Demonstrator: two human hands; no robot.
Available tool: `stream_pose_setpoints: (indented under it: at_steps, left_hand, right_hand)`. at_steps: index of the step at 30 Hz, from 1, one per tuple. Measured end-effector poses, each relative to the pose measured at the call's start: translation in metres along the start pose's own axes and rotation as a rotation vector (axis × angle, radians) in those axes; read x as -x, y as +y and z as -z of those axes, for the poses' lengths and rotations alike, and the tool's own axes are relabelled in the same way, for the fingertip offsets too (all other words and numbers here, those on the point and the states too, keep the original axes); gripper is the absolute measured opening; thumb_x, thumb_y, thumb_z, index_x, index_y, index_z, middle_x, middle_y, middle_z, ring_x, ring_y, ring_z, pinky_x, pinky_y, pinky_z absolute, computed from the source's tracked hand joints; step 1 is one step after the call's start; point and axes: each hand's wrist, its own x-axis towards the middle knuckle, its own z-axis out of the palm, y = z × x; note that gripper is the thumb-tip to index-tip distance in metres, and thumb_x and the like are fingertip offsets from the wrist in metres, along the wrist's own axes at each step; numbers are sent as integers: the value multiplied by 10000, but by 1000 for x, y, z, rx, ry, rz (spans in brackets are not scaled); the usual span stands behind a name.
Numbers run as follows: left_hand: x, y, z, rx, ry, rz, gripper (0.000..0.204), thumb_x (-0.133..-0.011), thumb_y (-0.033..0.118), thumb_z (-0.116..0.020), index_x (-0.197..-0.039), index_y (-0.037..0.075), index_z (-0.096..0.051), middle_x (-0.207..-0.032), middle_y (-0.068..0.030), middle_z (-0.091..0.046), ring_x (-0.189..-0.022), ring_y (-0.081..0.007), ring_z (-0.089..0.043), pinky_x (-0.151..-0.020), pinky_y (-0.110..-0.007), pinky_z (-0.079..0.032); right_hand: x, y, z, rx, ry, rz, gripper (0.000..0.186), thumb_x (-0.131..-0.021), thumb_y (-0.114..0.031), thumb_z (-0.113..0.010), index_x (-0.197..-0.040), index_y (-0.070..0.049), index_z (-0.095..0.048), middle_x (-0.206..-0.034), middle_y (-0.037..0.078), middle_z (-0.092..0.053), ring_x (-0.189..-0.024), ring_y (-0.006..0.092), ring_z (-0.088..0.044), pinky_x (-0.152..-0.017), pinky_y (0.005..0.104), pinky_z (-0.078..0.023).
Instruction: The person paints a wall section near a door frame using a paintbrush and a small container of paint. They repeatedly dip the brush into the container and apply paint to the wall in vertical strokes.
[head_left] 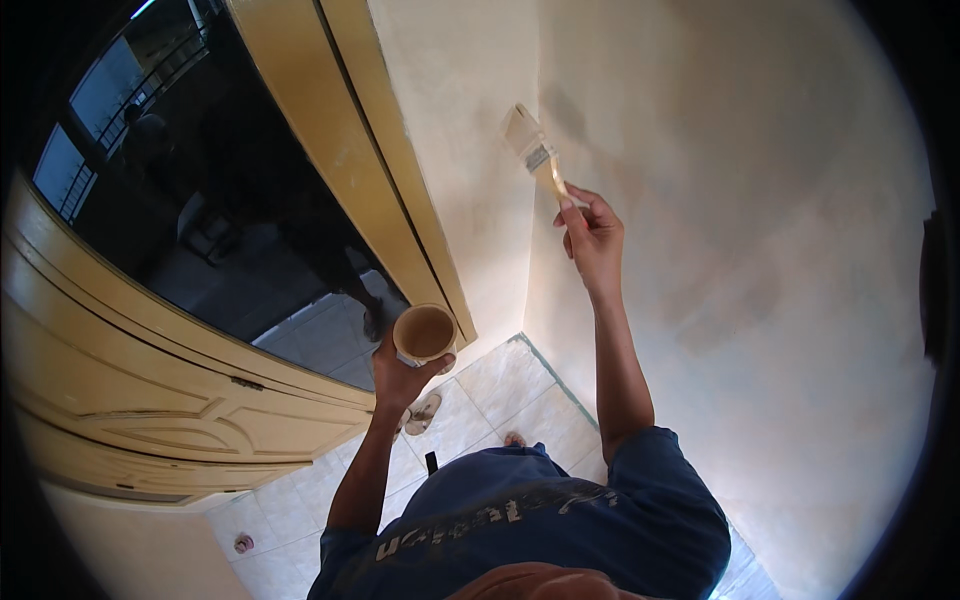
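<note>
My right hand (590,230) grips the yellowish handle of a flat paintbrush (535,150), raised close to the pale wall near a corner, its bristles coated light beige. Whether the bristles touch the wall I cannot tell. Lower and to the left, my left hand (398,375) is closed round a cup (424,332) with a beige rim and a brownish inside, held by the edge of a yellow wooden door frame (385,180).
On the left stands a yellow panelled door (160,390) with a dark reflective pane (230,190). The patchy beige wall (720,200) fills the right. Below are a tiled floor (500,390), sandals (424,412) and a small object (243,543) at lower left.
</note>
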Motion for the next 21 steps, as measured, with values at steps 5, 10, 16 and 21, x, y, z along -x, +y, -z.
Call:
stream_pose_setpoints:
  at_steps: [5, 10, 16, 21]
  left_hand:
    - [6, -6, -4, 25, 36, 50, 762, -638, 178, -956, -1298, 25, -607, -1180, -135, -727, -1117, -258, -698, -993, -397, -533]
    - [9, -16, -4, 8, 71, 39, 761, -646, 212, -963, -1293, 22, -609, -1169, -139, -733, -1110, -262, -705, -985, -405, -542]
    - [14, -14, -3, -24, 94, 49, 784, -649, 281, -977, -1290, 18, -609, -1159, -143, -738, -1090, -269, -718, -971, -416, -554]
    - [23, -20, -1, -28, 114, 75, 783, -646, 281, -978, -1281, 10, -610, -1147, -152, -738, -1078, -274, -720, -955, -419, -561]
  right_hand:
    - [-59, -23, -13, 284, 141, 334, 285, -999, -171, -655, -1243, -29, -692, -720, 3, -637, -568, 28, -470, -524, 218, -394]
    - [-110, -62, -34, 545, 235, 530, 284, -933, -158, -689, -1200, -63, -716, -826, 146, -702, -700, 207, -681, -639, 312, -520]
    - [-173, -43, -57, 588, 342, 811, 292, -915, -125, -683, -1195, -48, -708, -895, 198, -703, -744, 334, -690, -672, 417, -550]
    - [-166, 9, -48, 689, 278, 798, 302, -924, -113, -677, -1217, -41, -692, -889, 202, -671, -764, 355, -673, -675, 437, -546]
